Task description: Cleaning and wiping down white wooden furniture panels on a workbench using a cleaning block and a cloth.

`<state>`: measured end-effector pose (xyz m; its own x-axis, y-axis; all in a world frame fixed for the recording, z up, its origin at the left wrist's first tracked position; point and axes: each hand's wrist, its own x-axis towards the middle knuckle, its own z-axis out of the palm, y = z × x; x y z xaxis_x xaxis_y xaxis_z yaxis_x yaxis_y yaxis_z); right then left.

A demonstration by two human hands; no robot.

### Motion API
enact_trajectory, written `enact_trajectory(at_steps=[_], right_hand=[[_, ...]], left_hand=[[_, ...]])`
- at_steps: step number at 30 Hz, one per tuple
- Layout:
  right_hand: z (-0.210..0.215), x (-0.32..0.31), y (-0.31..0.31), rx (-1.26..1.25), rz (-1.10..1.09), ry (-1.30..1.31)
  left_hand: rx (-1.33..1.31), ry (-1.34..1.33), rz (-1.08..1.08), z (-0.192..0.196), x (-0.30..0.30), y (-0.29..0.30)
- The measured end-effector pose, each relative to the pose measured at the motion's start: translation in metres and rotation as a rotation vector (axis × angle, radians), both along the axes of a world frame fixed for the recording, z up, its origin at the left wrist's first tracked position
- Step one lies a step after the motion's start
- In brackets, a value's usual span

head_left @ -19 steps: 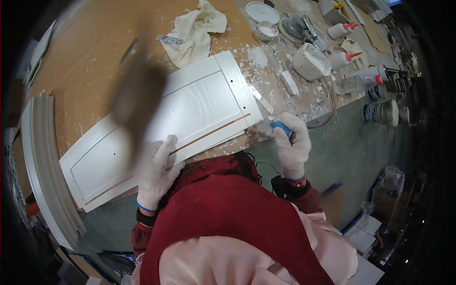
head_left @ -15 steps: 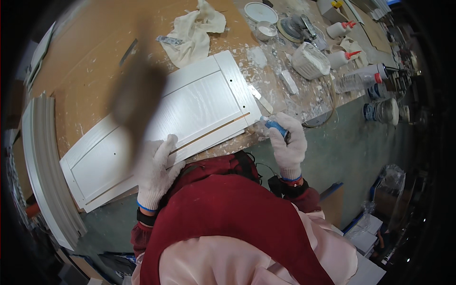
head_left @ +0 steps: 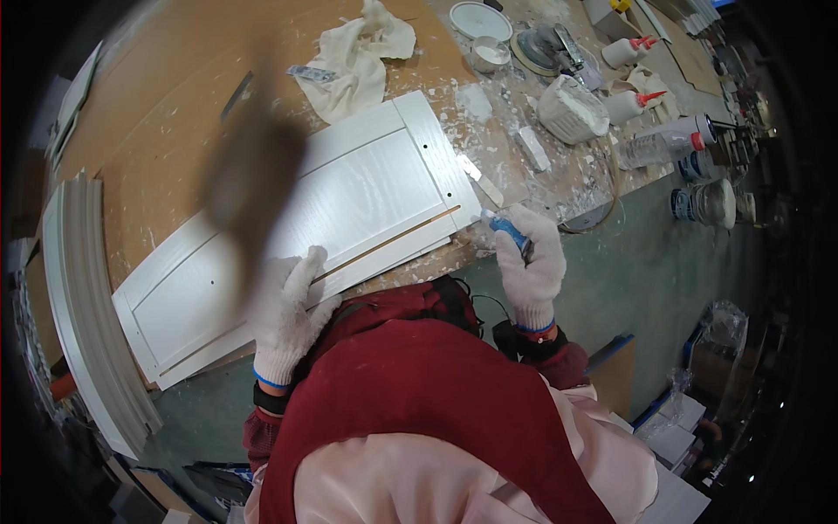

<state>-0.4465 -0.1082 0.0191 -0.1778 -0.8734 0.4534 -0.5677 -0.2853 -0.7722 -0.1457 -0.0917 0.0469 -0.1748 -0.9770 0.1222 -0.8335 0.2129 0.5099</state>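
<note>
A white wood-grain panel (head_left: 367,183) with a framed border, small dark holes and a brown slot along its near side lies slantwise on the workbench. My gloved left hand (head_left: 292,310) rests at its near edge, with thumb and a finger stretched apart; a blurred dark smudge hides some of its other fingers. Just off the panel's right end, my gloved right hand (head_left: 532,258) is closed round a small blue hand tool (head_left: 508,231). The tool's pale tip points toward the panel's corner; its exact kind cannot be made out.
A scraper (head_left: 480,181) lies beside the panel's right end. Behind are a cloth (head_left: 358,65), a white block (head_left: 532,148), a sander (head_left: 546,54), a white tub (head_left: 572,109) and red-tipped bottles (head_left: 624,106). Curved pale strips (head_left: 83,306) stand stacked at left.
The blue tool and my right hand have barely shifted. My left hand and the panel keep their places, apart from a slight shift of the whole view.
</note>
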Motion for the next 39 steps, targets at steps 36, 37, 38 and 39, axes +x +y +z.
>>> enact_trajectory(at_steps=[36,37,38,39], right_hand=[[0.011,-0.006,-0.019,0.169,-0.090,-0.151],[0.012,-0.008,-0.023,0.177,-0.072,-0.160],[0.015,-0.009,-0.028,0.179,-0.071,-0.161],[0.018,-0.008,-0.032,0.212,-0.072,-0.138]], left_hand=[[0.008,-0.003,-0.004,-0.001,0.001,-0.001],[0.009,-0.003,-0.003,-0.001,0.001,0.000],[0.012,-0.004,-0.002,-0.001,0.001,0.000],[0.016,-0.005,-0.001,-0.002,0.001,0.000]])
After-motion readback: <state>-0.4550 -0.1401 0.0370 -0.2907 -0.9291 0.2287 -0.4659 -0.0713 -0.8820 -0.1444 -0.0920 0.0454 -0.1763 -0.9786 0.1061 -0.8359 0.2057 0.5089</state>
